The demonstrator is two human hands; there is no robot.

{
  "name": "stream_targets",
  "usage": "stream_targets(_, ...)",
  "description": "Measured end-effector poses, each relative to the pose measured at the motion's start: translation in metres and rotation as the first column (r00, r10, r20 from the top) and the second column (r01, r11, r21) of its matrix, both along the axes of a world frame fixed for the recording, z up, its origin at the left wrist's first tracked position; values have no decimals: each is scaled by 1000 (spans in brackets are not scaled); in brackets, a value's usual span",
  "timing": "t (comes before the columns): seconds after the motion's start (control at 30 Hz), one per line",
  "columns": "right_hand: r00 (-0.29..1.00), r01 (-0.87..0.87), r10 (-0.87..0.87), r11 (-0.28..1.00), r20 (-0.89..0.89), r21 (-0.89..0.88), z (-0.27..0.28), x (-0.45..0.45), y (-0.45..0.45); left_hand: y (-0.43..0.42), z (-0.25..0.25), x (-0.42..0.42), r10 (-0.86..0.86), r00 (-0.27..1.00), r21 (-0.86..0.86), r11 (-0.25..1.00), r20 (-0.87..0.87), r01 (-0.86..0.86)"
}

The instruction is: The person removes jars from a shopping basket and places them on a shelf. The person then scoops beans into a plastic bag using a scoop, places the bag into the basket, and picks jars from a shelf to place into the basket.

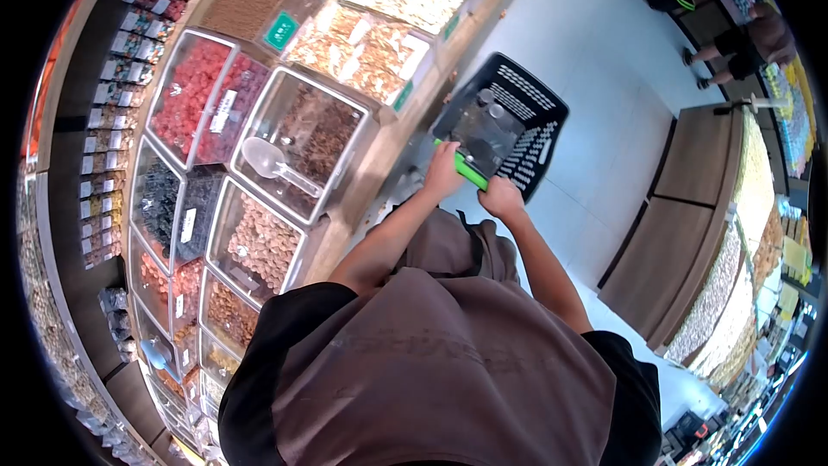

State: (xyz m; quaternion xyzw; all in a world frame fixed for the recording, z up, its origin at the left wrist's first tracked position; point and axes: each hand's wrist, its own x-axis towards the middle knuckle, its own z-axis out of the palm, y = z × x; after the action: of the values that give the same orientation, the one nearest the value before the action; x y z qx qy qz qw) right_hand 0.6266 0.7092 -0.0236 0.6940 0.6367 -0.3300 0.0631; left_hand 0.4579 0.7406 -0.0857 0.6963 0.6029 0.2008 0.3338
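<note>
In front of my body a black shopping basket (545,134) hangs tilted over the floor. Its bright green handle (471,172) runs between my two hands. My left hand (443,169) is closed around the handle's left end, and my right hand (502,198) grips the right end. Inside the basket are dark and clear items (485,134) that I cannot make out. To the left, a clear scoop (274,166) lies on the lid of a bin of dark brown dried food (323,125).
Bins of red dried fruit (191,91), nuts (259,237) and flakes (358,47) fill the wooden-edged counter (366,177) on the left. Brown cabinets (690,207) with loose goods stand at the right. Another person (759,39) is at the upper right, beyond a tiled floor (595,69).
</note>
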Motion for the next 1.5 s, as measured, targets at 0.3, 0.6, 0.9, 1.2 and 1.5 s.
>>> stream_targets(0.3,956,265,-271,962,-113,-69,-22,-21,60,68,-7,0,337,884,-430,885,324,-180)
stream_targets(0.6,702,537,-584,810,-407,-235,-41,-56,123,95,30,-14,264,876,-606,795,404,39)
stream_targets(0.9,340,562,-703,685,-624,-465,-50,-78,176,101,0,-6,175,929,-581,812,326,51)
stream_targets(1.2,95,533,-565,724,-820,-438,-49,-73,169,138,-35,-18,144,930,-360,933,337,-15)
stream_targets(1.5,981,133,-163,959,-104,-250,-153,118,45,174,38,-3,210,942,-213,939,-261,-268)
